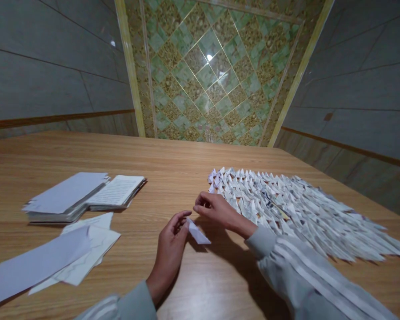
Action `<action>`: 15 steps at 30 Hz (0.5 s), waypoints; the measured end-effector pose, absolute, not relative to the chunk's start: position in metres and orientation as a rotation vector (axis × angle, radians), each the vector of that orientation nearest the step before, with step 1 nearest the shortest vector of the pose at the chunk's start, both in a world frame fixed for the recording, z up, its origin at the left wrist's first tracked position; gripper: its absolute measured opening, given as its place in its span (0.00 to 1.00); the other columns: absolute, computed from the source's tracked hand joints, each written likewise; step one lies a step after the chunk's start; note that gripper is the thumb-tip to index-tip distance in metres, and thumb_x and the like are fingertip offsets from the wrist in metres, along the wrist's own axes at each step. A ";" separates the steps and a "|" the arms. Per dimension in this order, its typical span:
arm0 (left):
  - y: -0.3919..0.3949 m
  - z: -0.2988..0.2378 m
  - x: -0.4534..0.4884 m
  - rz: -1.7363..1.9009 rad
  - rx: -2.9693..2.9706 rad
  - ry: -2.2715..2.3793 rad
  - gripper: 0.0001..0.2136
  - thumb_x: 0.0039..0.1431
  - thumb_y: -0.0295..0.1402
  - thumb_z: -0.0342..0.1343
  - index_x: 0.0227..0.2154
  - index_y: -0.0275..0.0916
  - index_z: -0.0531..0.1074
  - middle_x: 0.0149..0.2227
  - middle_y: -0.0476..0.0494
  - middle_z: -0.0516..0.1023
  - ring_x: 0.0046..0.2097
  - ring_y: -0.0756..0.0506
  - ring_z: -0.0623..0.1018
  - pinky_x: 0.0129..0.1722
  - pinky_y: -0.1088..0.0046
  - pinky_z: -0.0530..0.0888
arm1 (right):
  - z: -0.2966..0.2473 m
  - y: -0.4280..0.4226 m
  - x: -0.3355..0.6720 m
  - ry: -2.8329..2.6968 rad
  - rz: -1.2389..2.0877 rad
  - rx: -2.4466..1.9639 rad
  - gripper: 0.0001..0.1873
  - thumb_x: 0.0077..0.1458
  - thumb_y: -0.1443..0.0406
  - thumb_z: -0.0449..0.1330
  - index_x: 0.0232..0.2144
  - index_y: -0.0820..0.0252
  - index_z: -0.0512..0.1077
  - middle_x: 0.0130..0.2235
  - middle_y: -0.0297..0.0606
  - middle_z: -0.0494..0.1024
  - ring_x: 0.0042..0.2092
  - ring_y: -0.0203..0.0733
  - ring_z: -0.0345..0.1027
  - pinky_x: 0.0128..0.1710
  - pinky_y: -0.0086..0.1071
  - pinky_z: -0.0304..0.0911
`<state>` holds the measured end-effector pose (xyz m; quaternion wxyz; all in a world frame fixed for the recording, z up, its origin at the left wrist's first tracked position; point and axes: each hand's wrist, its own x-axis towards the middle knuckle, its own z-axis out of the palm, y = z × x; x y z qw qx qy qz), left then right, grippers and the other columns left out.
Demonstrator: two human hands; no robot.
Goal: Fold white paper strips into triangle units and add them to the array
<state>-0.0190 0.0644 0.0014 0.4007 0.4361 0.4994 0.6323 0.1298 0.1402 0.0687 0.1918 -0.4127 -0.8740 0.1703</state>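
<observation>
Between thumb and fingers, my left hand [172, 242] grips a small folded paper boat [198, 233] just above the wooden table. It is white, and its pointed end angles down to the right. My right hand [216, 209] hovers just beyond it, thumb and fingertips curled together in a pinch; whether anything thin is in them I cannot make out. Right of that hand, many similar folded paper pieces [286, 204] stand packed in rows, some of them printed.
On the left lie a thick stack of white paper [70, 191] and a smaller printed stack [118, 191]. Nearer to me, loose sheets [86, 253] overlap beneath a long white sheet [36, 266]. The wooden table [173, 164] reaches toward a green patterned tile surface [213, 71].
</observation>
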 end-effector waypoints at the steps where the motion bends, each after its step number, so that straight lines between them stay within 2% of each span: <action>1: 0.064 0.000 -0.019 1.603 1.088 1.262 0.14 0.53 0.39 0.62 0.41 0.37 0.79 0.37 0.42 0.82 0.39 0.42 0.80 0.38 0.68 0.75 | 0.068 0.128 0.132 -2.461 0.505 -1.138 0.06 0.64 0.63 0.61 0.36 0.60 0.73 0.33 0.32 0.79 0.33 0.35 0.71 0.31 0.25 0.60; 3: 0.064 -0.003 -0.018 1.600 1.060 1.262 0.15 0.53 0.39 0.62 0.42 0.36 0.78 0.35 0.42 0.82 0.37 0.42 0.79 0.35 0.69 0.75 | 0.064 0.106 0.137 -2.454 0.508 -1.147 0.11 0.57 0.61 0.66 0.39 0.60 0.72 0.35 0.34 0.79 0.32 0.37 0.70 0.28 0.26 0.55; 4: 0.064 -0.004 -0.018 1.594 1.049 1.262 0.16 0.53 0.39 0.62 0.42 0.36 0.78 0.35 0.42 0.81 0.36 0.43 0.79 0.34 0.70 0.75 | 0.061 0.097 0.140 -2.453 0.497 -1.158 0.12 0.55 0.63 0.67 0.40 0.60 0.71 0.35 0.34 0.79 0.32 0.38 0.70 0.28 0.27 0.53; 9: 0.064 -0.003 -0.018 1.558 1.037 1.268 0.17 0.52 0.39 0.62 0.43 0.34 0.77 0.33 0.42 0.80 0.31 0.44 0.78 0.29 0.71 0.74 | 0.044 0.083 0.142 -2.474 0.450 -1.168 0.04 0.58 0.71 0.62 0.37 0.59 0.72 0.33 0.34 0.80 0.32 0.37 0.70 0.29 0.27 0.52; 13: 0.065 0.000 -0.024 1.602 1.041 1.323 0.21 0.52 0.36 0.62 0.50 0.38 0.74 0.46 0.40 0.80 0.35 0.46 0.78 0.32 0.73 0.74 | 0.044 0.100 0.135 -2.525 0.353 -1.194 0.04 0.62 0.71 0.60 0.35 0.58 0.74 0.34 0.35 0.81 0.35 0.38 0.72 0.33 0.28 0.56; 15: 0.065 0.000 -0.029 1.612 1.050 1.361 0.20 0.51 0.35 0.62 0.49 0.38 0.75 0.46 0.41 0.80 0.34 0.48 0.76 0.32 0.74 0.73 | 0.047 0.115 0.128 -2.547 0.269 -1.256 0.04 0.63 0.70 0.60 0.39 0.59 0.75 0.37 0.38 0.81 0.37 0.39 0.73 0.36 0.29 0.60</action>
